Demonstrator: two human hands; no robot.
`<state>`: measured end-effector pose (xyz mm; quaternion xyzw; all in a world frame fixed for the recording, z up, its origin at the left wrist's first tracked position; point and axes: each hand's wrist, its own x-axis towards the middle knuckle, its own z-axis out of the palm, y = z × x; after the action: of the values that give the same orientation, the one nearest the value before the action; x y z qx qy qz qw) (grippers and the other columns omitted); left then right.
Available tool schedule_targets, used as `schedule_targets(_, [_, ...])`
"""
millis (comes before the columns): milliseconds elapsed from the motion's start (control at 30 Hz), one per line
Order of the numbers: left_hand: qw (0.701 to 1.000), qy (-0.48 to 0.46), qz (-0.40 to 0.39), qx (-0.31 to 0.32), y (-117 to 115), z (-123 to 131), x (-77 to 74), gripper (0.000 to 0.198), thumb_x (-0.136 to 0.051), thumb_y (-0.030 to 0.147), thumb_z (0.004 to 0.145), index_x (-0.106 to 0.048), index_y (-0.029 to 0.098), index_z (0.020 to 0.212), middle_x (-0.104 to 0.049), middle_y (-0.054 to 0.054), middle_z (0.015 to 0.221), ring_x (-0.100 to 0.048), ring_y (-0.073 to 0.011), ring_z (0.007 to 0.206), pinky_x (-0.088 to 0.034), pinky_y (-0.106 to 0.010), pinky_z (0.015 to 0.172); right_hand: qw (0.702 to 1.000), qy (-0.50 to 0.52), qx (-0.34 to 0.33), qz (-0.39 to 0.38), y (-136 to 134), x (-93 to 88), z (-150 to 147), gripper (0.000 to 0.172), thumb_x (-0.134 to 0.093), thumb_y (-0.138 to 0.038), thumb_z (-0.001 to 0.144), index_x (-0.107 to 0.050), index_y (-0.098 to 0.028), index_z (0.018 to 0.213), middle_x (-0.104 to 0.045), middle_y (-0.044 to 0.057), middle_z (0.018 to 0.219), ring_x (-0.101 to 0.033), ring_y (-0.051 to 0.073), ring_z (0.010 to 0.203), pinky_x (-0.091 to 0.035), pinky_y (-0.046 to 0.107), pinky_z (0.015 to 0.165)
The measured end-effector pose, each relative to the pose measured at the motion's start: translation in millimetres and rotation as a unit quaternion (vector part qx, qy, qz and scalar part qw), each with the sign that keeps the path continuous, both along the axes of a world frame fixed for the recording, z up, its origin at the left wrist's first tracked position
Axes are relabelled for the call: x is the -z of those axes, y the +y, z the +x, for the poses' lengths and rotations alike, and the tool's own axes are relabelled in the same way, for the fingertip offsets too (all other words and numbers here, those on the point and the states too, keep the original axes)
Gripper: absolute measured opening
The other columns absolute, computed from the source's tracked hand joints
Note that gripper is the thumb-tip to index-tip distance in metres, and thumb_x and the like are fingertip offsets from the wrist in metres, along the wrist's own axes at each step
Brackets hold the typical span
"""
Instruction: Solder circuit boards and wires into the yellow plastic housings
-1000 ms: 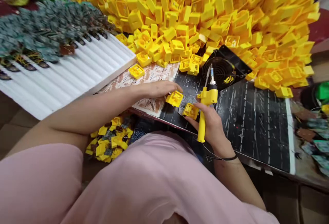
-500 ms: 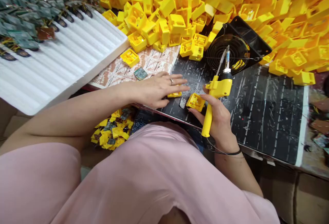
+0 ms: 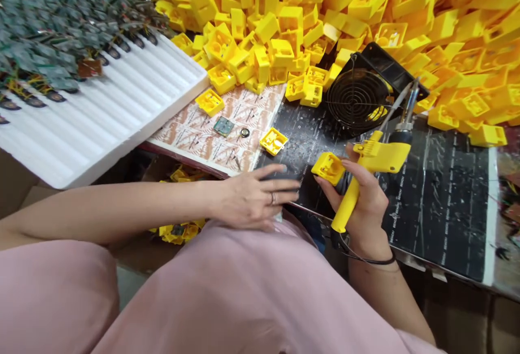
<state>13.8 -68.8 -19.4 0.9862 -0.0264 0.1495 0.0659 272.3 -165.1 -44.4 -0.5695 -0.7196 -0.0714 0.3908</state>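
Note:
My right hand grips a yellow soldering gun, its metal tip and thin feed tube pointing up and away to the right. Between thumb and fingers of that same hand is a small yellow plastic casing. My left hand, slightly blurred, is spread palm down at the table's front edge and holds nothing. Beyond it an open yellow casing with parts inside lies on the table. Left of that are a small round dark part and a green circuit board.
A black fan stands behind the soldering gun. Yellow casings are heaped along the back. On the left, a white foam tray carries many wired boards. Below the table edge, a box holds yellow pieces.
My left hand has drawn back toward my body, uncovering the casing and round part. A grey scrap is gone from the black mat. My right hand has shifted right with the soldering gun and casing.

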Motion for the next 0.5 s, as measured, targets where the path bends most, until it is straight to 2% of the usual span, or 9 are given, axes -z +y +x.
schedule_targets(33, [0.999,-0.034,-0.010,0.014,5,-5,-0.7,0.033,-0.052,0.040,0.104,-0.077,0.022,0.094,-0.075,-0.004,0.129,-0.064,-0.0205,0.131,-0.029,-0.044,0.129,1.000,-0.002,-0.005,-0.004,1,0.9,-2,0.071,-0.086,-0.024,0.081,-0.050,-0.026,0.142,-0.069,0.012,0.135,-0.073,0.027,0.115,-0.062,0.039,0.096])
schedule_targets(67, [0.998,-0.057,-0.012,-0.001,13,-9,-1.2,0.030,-0.052,0.036,0.104,-0.077,0.022,0.094,-0.077,-0.003,0.125,-0.066,-0.0196,0.127,-0.031,-0.044,0.127,1.000,-0.006,-0.011,-0.009,3,2.1,-5,0.069,-0.085,-0.026,0.082,-0.050,-0.025,0.142,-0.070,0.012,0.132,-0.073,0.026,0.112,-0.063,0.038,0.093])
schedule_targets(133, [0.993,-0.060,-0.001,-0.098,34,-10,0.2,0.025,-0.056,0.028,0.101,-0.073,0.018,0.117,-0.071,-0.010,0.135,-0.062,-0.0230,0.133,-0.038,-0.046,0.122,0.999,-0.022,-0.023,-0.016,8,5.1,-12,0.063,-0.083,-0.031,0.085,-0.052,-0.024,0.139,-0.073,0.011,0.125,-0.075,0.025,0.104,-0.063,0.035,0.087])
schedule_targets(200, [0.982,-0.009,0.001,-0.186,51,-5,5.6,0.045,-0.057,0.023,0.098,-0.059,0.010,0.141,-0.057,-0.020,0.151,-0.055,-0.0298,0.141,-0.044,-0.048,0.114,0.998,-0.044,-0.030,-0.023,14,8.0,-19,0.056,-0.079,-0.035,0.088,-0.054,-0.023,0.137,-0.075,0.010,0.116,-0.076,0.025,0.097,-0.063,0.033,0.082])
schedule_targets(233, [0.978,0.021,-0.006,-0.206,55,0,9.3,0.049,-0.057,0.021,0.098,-0.055,0.008,0.145,-0.054,-0.023,0.153,-0.055,-0.0317,0.141,-0.046,-0.049,0.112,0.998,-0.052,-0.029,-0.027,16,9.1,-21,0.053,-0.077,-0.036,0.090,-0.055,-0.023,0.136,-0.075,0.010,0.113,-0.077,0.024,0.094,-0.063,0.033,0.079])
schedule_targets(300, [0.973,0.059,-0.028,-0.219,51,9,16.4,0.046,-0.054,0.022,0.100,-0.056,0.008,0.144,-0.060,-0.023,0.147,-0.062,-0.0323,0.133,-0.045,-0.052,0.111,0.997,-0.059,-0.035,-0.039,19,10.1,-24,0.047,-0.072,-0.038,0.094,-0.056,-0.023,0.135,-0.075,0.010,0.110,-0.077,0.024,0.091,-0.063,0.032,0.075])
schedule_targets(400, [0.970,0.045,-0.040,-0.236,27,15,21.9,0.041,-0.051,0.029,0.103,-0.062,0.016,0.140,-0.069,-0.018,0.136,-0.070,-0.0307,0.118,-0.042,-0.055,0.112,0.994,-0.057,-0.069,-0.057,19,9.3,-23,0.044,-0.068,-0.033,0.096,-0.054,-0.024,0.137,-0.074,0.010,0.113,-0.076,0.024,0.094,-0.063,0.033,0.076])
schedule_targets(500, [0.963,0.002,-0.042,-0.265,16,-2,17.6,0.044,-0.052,0.035,0.103,-0.059,0.019,0.143,-0.064,-0.018,0.144,-0.065,-0.0309,0.125,-0.041,-0.055,0.113,0.992,-0.065,-0.093,-0.061,18,7.1,-20,0.047,-0.069,-0.036,0.096,-0.053,-0.024,0.138,-0.073,0.012,0.118,-0.075,0.025,0.094,-0.063,0.036,0.076])
